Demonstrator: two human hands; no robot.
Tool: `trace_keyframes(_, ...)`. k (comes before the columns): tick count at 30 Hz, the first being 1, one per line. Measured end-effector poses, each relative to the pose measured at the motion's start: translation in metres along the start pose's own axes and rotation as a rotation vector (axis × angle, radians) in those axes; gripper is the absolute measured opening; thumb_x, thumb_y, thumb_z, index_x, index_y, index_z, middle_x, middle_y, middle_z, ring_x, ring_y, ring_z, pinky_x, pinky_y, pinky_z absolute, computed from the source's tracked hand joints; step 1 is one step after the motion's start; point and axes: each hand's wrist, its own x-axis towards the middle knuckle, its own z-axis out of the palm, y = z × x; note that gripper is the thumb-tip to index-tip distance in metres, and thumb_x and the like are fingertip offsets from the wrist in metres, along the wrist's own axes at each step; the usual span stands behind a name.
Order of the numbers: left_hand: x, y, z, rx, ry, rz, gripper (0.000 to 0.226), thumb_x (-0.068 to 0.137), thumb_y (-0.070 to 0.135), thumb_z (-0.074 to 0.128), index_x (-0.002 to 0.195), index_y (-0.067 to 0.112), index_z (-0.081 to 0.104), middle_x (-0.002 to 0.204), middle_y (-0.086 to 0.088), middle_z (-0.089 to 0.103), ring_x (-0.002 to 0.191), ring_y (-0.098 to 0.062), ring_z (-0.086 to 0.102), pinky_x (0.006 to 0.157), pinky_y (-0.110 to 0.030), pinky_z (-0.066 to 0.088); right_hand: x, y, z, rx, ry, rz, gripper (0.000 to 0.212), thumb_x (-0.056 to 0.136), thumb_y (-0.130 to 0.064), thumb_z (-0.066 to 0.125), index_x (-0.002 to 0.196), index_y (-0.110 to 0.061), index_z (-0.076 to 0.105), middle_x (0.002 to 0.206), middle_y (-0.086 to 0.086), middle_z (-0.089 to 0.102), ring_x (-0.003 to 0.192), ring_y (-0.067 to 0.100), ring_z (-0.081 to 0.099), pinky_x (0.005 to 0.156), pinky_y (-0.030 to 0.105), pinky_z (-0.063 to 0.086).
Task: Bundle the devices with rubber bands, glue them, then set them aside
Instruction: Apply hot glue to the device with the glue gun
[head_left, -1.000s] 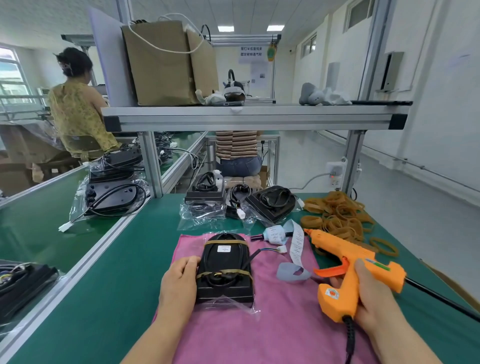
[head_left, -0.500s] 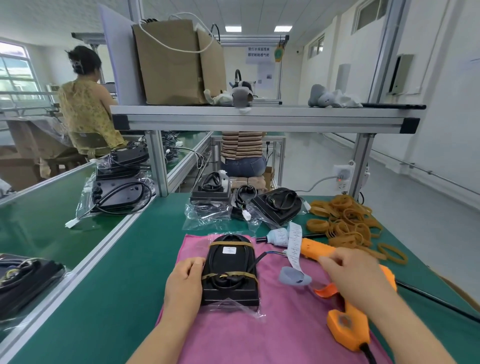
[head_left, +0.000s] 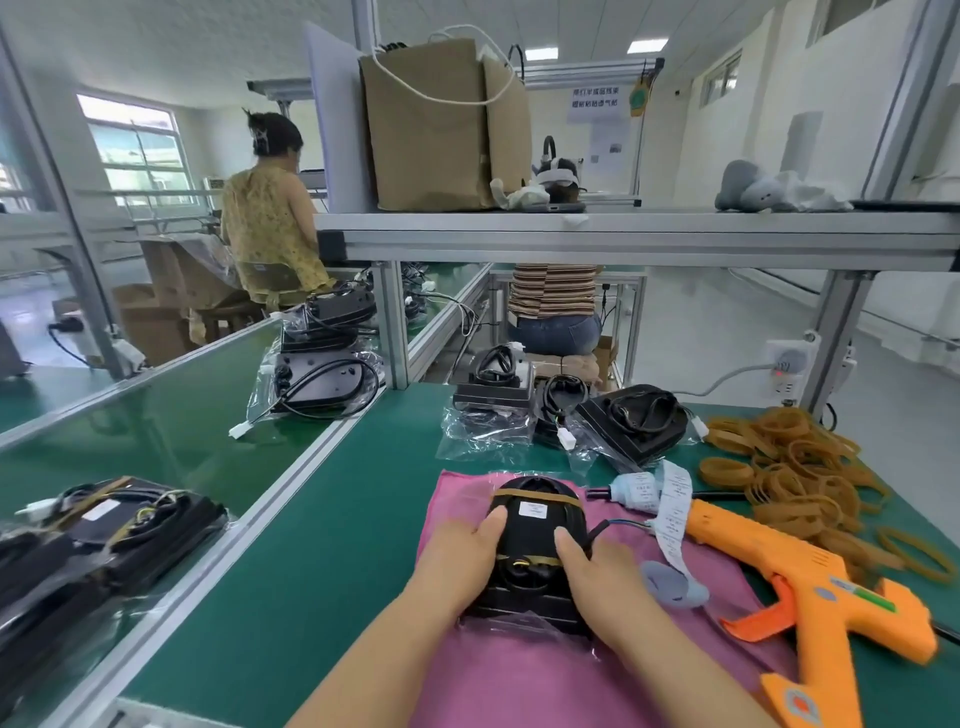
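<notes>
A black device (head_left: 535, 525) bound with two tan rubber bands lies in its clear bag on a pink cloth (head_left: 545, 680). My left hand (head_left: 460, 558) grips its left side and my right hand (head_left: 597, 577) grips its right side, thumbs on top. An orange glue gun (head_left: 810, 577) lies on its side to the right, partly on the cloth, held by neither hand. A heap of tan rubber bands (head_left: 800, 467) sits at the right rear.
Unbundled black devices in clear bags (head_left: 631, 421) lie behind the cloth. Bundled ones rest on the left conveyor (head_left: 104, 525), more further back (head_left: 322, 379). A white tube and paper strip (head_left: 670, 499) lie by the gun's nozzle. Two people sit beyond the shelf frame.
My right hand put the glue gun down on the table and came over to the device's right side. The view turned to the left. My left hand stayed on the device.
</notes>
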Motion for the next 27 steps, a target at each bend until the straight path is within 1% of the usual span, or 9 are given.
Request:
trace_keyframes(3,-0.007,0.0,0.004,-0.093,0.05,0.017,0.045,0.098,0.048,0.043,0.098,0.015,0.073,0.093,0.0,0.074,0.09,-0.016,0.066,0.076,-0.027,0.048,-0.001,0.005,0.008,0.027,0.059,-0.031,0.044,0.102,-0.036,0.041,0.093,-0.004,0.069,0.092,0.018,0.07,0.092,0.035,0.062,0.083,0.038,0.048)
trace_keyframes(8,-0.029,0.012,0.004,-0.361,0.201,0.102,0.043,0.097,0.034,0.054,0.06,0.014,0.055,0.053,0.009,0.055,0.055,-0.012,0.048,0.051,-0.015,0.038,-0.009,-0.004,0.007,0.173,0.181,-0.163,0.027,0.1,-0.028,0.045,0.082,-0.019,0.063,0.078,0.004,0.064,0.079,0.026,0.056,0.078,0.038,0.043)
trace_keyframes(12,-0.039,0.019,-0.014,-0.539,0.271,0.036,0.023,0.085,0.049,0.062,0.092,0.027,0.061,0.077,0.022,0.069,0.071,0.012,0.062,0.062,-0.008,0.046,-0.01,-0.036,-0.009,0.142,0.128,-0.258,0.025,0.101,-0.022,0.046,0.077,-0.019,0.053,0.073,0.004,0.051,0.072,0.025,0.044,0.071,0.04,0.034)
trace_keyframes(14,-0.041,0.02,-0.028,-0.602,0.284,0.031,0.037,0.073,0.061,0.063,0.101,0.036,0.059,0.086,0.025,0.069,0.08,0.009,0.065,0.08,-0.02,0.053,-0.01,-0.06,-0.015,0.192,0.071,-0.278,0.031,0.101,-0.028,0.046,0.076,-0.011,0.053,0.075,0.006,0.052,0.073,0.02,0.047,0.07,0.03,0.036)
trace_keyframes(15,-0.041,0.021,-0.038,-0.625,0.296,0.039,0.041,0.069,0.063,0.063,0.103,0.04,0.059,0.09,0.025,0.07,0.087,0.003,0.067,0.087,-0.03,0.055,-0.01,-0.073,-0.016,0.212,0.042,-0.282,0.033,0.101,-0.031,0.047,0.083,-0.005,0.057,0.078,0.005,0.051,0.073,0.014,0.047,0.063,0.021,0.032)
trace_keyframes(18,-0.04,0.024,-0.07,-0.671,0.368,0.092,0.041,0.068,0.061,0.065,0.107,0.048,0.059,0.104,0.018,0.072,0.098,-0.009,0.069,0.093,-0.041,0.055,-0.007,-0.113,-0.014,0.225,-0.045,-0.322,0.046,0.099,-0.039,0.047,0.113,0.005,0.055,0.093,0.009,0.051,0.076,0.009,0.048,0.06,0.016,0.027)
trace_keyframes(20,-0.041,0.026,-0.095,-0.677,0.437,0.154,0.031,0.07,0.054,0.064,0.1,0.049,0.063,0.103,0.014,0.073,0.096,-0.01,0.071,0.089,-0.041,0.057,-0.001,-0.138,-0.006,0.211,-0.12,-0.367,0.058,0.098,-0.047,0.046,0.137,-0.004,0.047,0.126,0.009,0.053,0.103,0.012,0.052,0.084,0.015,0.031)
trace_keyframes(22,-0.042,0.027,-0.119,-0.686,0.516,0.188,0.025,0.072,0.049,0.062,0.096,0.047,0.067,0.102,0.011,0.074,0.094,-0.01,0.071,0.087,-0.039,0.057,0.007,-0.161,0.007,0.16,-0.206,-0.398,0.074,0.095,-0.057,0.043,0.154,-0.017,0.026,0.157,0.0,0.033,0.141,0.018,0.033,0.11,0.031,0.026)
trace_keyframes(27,-0.04,0.014,-0.17,-0.66,0.723,0.189,0.023,0.076,0.045,0.061,0.097,0.037,0.066,0.107,0.01,0.068,0.097,-0.006,0.065,0.079,-0.028,0.049,0.031,-0.217,0.056,0.115,-0.416,-0.471,0.084,0.091,-0.067,0.04,0.157,-0.02,0.016,0.162,0.0,0.024,0.146,0.019,0.026,0.109,0.034,0.027)
